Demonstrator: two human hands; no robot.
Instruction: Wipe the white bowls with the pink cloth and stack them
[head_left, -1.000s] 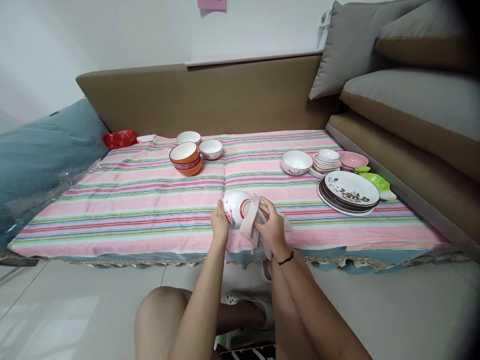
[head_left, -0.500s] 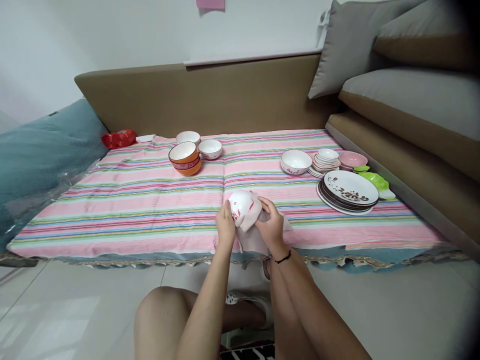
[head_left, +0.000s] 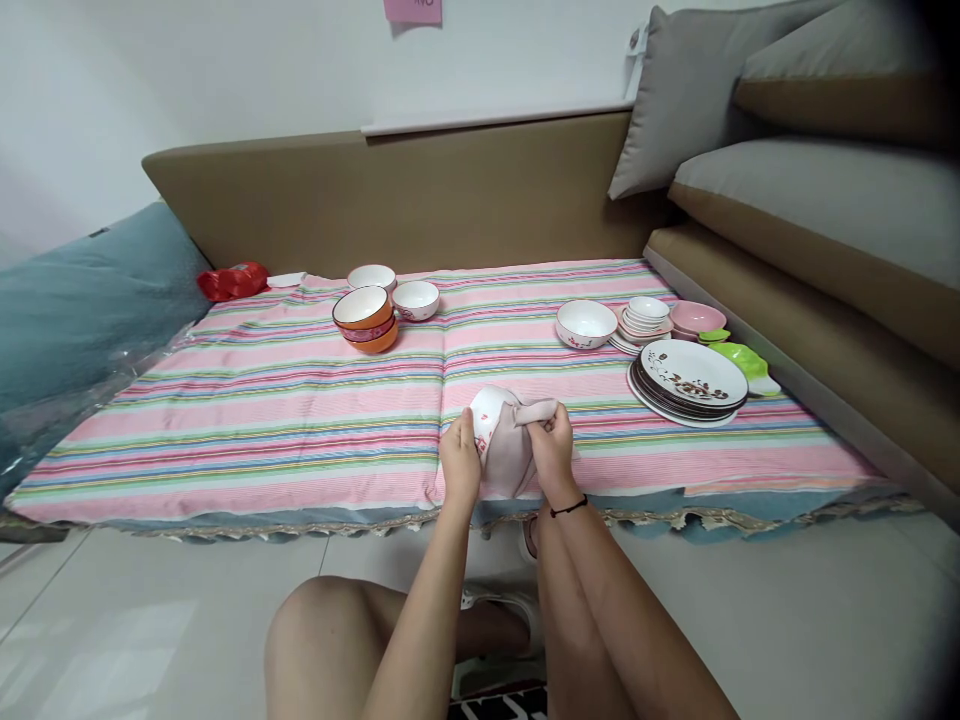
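I hold a white bowl with red marks (head_left: 486, 418) upside down over the front edge of the striped pink cloth (head_left: 300, 400). My left hand (head_left: 460, 464) grips the bowl's left side. My right hand (head_left: 553, 452) is closed on a pale pink rag (head_left: 516, 450) that drapes over most of the bowl. Only the bowl's upper left part shows from under the rag.
Stacked orange bowls (head_left: 366, 318) and two small white bowls (head_left: 416, 298) sit at the back left. At the right stand a white bowl (head_left: 586, 323), stacked saucers (head_left: 649, 314), a pink dish (head_left: 696, 316), flowered plates (head_left: 688, 376) and green dishes (head_left: 739, 356). A red bag (head_left: 232, 280) lies far left.
The bowl has turned in my hands and the rag now covers far more of it. Both hands have sunk slightly toward the cloth's front edge.
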